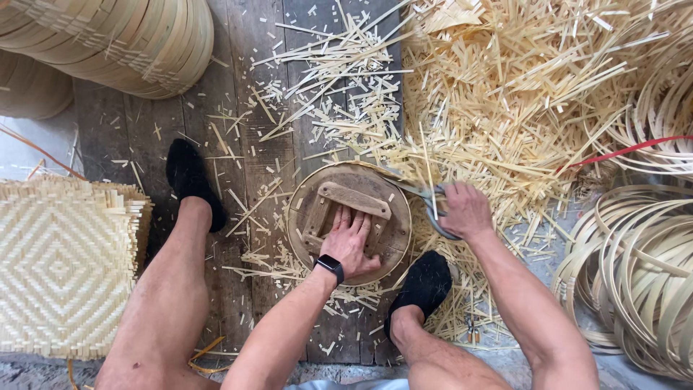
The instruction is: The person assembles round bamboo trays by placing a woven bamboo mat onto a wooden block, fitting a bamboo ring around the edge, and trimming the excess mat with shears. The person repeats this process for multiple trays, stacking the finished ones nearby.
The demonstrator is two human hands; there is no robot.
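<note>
My left hand (351,241), with a black watch on its wrist, presses flat on a round wooden form (349,209) that has a wooden crossbar on top. Woven bamboo shows under the form's rim. My right hand (466,210) grips grey scissors (424,198), whose blades lie at the form's right edge among bamboo strips. Both my feet in black socks rest on the plank floor on either side of the form.
A big heap of cut bamboo strips (520,94) fills the upper right. Bamboo hoops (639,274) are piled at the right, stacked round bamboo rims (123,43) at the upper left, and square woven mats (61,267) at the left.
</note>
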